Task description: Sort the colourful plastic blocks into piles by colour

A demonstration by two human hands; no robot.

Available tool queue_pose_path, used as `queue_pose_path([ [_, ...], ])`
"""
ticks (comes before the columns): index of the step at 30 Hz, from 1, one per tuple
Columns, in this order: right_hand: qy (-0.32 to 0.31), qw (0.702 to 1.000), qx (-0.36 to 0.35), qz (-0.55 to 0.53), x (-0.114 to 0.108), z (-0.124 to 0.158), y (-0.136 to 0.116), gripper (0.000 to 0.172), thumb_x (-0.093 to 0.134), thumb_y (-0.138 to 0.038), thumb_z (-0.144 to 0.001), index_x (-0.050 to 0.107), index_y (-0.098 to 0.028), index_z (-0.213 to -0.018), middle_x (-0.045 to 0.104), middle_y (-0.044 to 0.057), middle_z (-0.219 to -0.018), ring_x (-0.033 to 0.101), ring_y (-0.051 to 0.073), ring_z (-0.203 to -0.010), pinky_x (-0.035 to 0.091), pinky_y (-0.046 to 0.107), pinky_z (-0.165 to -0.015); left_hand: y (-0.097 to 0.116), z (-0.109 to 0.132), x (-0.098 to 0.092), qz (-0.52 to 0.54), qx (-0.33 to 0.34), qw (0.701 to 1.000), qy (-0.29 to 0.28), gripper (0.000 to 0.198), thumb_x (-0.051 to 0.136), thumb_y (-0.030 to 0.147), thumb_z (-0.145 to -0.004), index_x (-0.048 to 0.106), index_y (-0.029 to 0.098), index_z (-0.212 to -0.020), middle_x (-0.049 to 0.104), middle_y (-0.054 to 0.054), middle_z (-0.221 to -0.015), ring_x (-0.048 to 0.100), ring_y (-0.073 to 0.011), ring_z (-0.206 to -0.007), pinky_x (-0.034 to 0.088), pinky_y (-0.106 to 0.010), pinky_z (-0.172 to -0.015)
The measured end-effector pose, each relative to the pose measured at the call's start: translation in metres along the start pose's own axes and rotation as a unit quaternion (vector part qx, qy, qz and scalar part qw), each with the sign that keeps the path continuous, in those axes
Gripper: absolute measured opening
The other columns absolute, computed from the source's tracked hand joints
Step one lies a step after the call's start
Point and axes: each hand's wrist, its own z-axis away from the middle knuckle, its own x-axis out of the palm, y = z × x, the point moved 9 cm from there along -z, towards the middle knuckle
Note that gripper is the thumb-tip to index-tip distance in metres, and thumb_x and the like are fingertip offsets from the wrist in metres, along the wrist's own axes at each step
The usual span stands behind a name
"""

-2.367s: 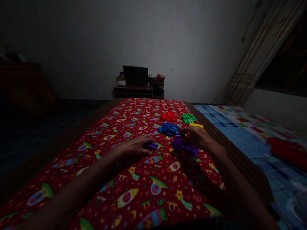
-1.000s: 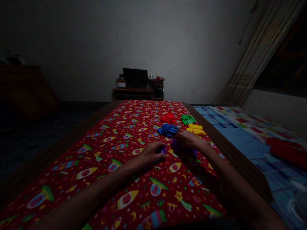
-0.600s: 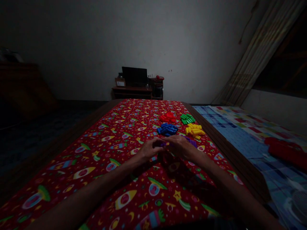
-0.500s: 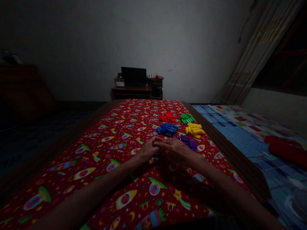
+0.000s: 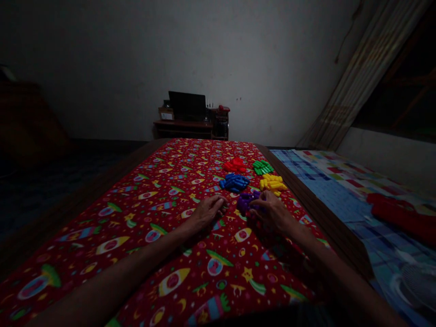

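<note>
My right hand (image 5: pixel 270 210) is over the right part of the purple pieces (image 5: pixel 245 203), its fingers bent down at them; whether it grips one is too dark to tell. To the left, my left hand (image 5: pixel 208 210) rests low above the red patterned cloth (image 5: pixel 177 268), fingers curled together, and what they may hold is too small to name. Beyond the hands lie piles of blue pieces (image 5: pixel 235 182), yellow pieces (image 5: pixel 272 183), red pieces (image 5: pixel 235 165) and green pieces (image 5: pixel 262 167).
A dark monitor (image 5: pixel 187 106) stands on a small desk (image 5: pixel 184 129) by the far wall. On the right are a blue checked cloth (image 5: pixel 327 200), a red cloth item (image 5: pixel 402 218) and a fan (image 5: pixel 418 281). A curtain (image 5: pixel 361 68) hangs at the right.
My hands were together near the purple pieces and are now apart. The right hand has moved right, over the purple pile; the left has drawn slightly left. The view has shifted a little.
</note>
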Motion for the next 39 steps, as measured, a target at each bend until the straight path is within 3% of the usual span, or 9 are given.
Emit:
queue_pose_path([
  [5, 0.038, 0.997, 0.05, -0.051, 0.004, 0.002, 0.013, 0.022, 0.062, -0.026, -0.085, 0.069, -0.021, -0.106, 0.059, 0.007, -0.089, 0.056, 0.019, -0.078, 0.046, 0.03, -0.066, 0.002, 0.004, 0.002, -0.02, 0.004, 1.0, -0.005, 0.033, 0.048, 0.049, -0.086, 0.061, 0.018, -0.089, 0.067, -0.004, -0.079, 0.065, -0.0178, -0.073, 0.053, -0.029, -0.067],
  [9, 0.129, 0.978, 0.102, -0.131, -0.037, -0.015, 0.027, 0.019, 0.06, -0.031, -0.087, 0.071, -0.018, -0.094, 0.066, 0.007, -0.085, 0.061, 0.019, -0.077, 0.048, 0.031, -0.07, 0.005, 0.004, -0.002, -0.04, 0.007, 0.999, 0.01, 0.032, 0.045, 0.046, -0.087, 0.062, 0.019, -0.093, 0.068, -0.004, -0.079, 0.066, -0.0182, -0.072, 0.054, -0.03, -0.067],
  [12, 0.213, 0.951, 0.159, -0.159, -0.071, -0.039, 0.058, 0.024, 0.056, -0.035, -0.086, 0.071, -0.016, -0.085, 0.068, 0.005, -0.078, 0.061, 0.016, -0.069, 0.046, 0.027, -0.064, 0.015, -0.002, -0.022, -0.101, 0.023, 0.994, 0.034, 0.033, 0.044, 0.043, -0.088, 0.064, 0.018, -0.096, 0.069, -0.004, -0.083, 0.066, -0.0193, -0.074, 0.054, -0.03, -0.067],
  [15, 0.313, 0.913, 0.22, -0.145, -0.097, -0.057, 0.107, 0.029, 0.053, -0.04, -0.086, 0.069, -0.016, -0.079, 0.061, 0.0, -0.063, 0.056, 0.014, -0.059, 0.041, 0.026, -0.059, 0.023, -0.01, -0.07, -0.165, 0.035, 0.98, 0.105, 0.034, 0.044, 0.04, -0.087, 0.065, 0.017, -0.1, 0.07, -0.005, -0.092, 0.066, -0.0207, -0.081, 0.054, -0.03, -0.071],
  [19, 0.464, 0.803, 0.36, -0.103, -0.102, -0.029, 0.182, 0.035, 0.041, -0.034, -0.088, 0.058, -0.017, -0.063, 0.053, 0.0, -0.056, 0.049, 0.014, -0.056, 0.037, 0.028, -0.06, 0.003, 0.002, -0.172, -0.229, -0.034, 0.931, 0.281, 0.031, 0.043, 0.03, -0.085, 0.065, 0.017, -0.103, 0.07, -0.004, -0.094, 0.066, -0.0185, -0.081, 0.054, -0.027, -0.071],
  [21, 0.487, 0.758, 0.426, -0.081, -0.091, -0.003, 0.212, 0.032, 0.04, -0.028, -0.086, 0.054, -0.019, -0.059, 0.054, 0.002, -0.058, 0.049, 0.016, -0.059, 0.037, 0.03, -0.063, -0.017, 0.02, -0.218, -0.245, -0.096, 0.893, 0.365, 0.029, 0.046, 0.025, -0.084, 0.065, 0.019, -0.105, 0.07, -0.002, -0.091, 0.065, -0.0165, -0.077, 0.052, -0.026, -0.069],
  [24, 0.466, 0.741, 0.481, -0.046, -0.071, 0.028, 0.243, 0.028, 0.041, -0.025, -0.082, 0.055, -0.019, -0.058, 0.056, 0.004, -0.059, 0.05, 0.018, -0.063, 0.035, 0.032, -0.066, -0.041, 0.038, -0.258, -0.23, -0.135, 0.868, 0.418, 0.032, 0.044, 0.017, -0.081, 0.065, 0.014, -0.105, 0.067, -0.004, -0.08, 0.063, -0.0168, -0.07, 0.051, -0.026, -0.064],
  [30, 0.412, 0.768, 0.49, 0.005, -0.045, 0.049, 0.264, 0.029, 0.041, -0.028, -0.08, 0.058, -0.019, -0.058, 0.06, 0.008, -0.06, 0.05, 0.02, -0.064, 0.033, 0.032, -0.063, -0.064, 0.045, -0.274, -0.159, -0.163, 0.862, 0.453, 0.036, 0.046, 0.015, -0.076, 0.063, 0.014, -0.107, 0.062, -0.001, -0.072, 0.06, -0.0137, -0.062, 0.048, -0.02, -0.054],
  [39, 0.389, 0.789, 0.475, 0.002, -0.03, 0.045, 0.267, 0.033, 0.041, -0.032, -0.08, 0.062, -0.018, -0.059, 0.065, 0.01, -0.063, 0.053, 0.021, -0.066, 0.034, 0.031, -0.063, -0.065, 0.057, -0.276, -0.065, -0.164, 0.841, 0.512, 0.036, 0.048, 0.009, -0.07, 0.065, 0.013, -0.101, 0.057, 0.004, -0.063, 0.054, -0.0078, -0.052, 0.045, -0.015, -0.05],
])
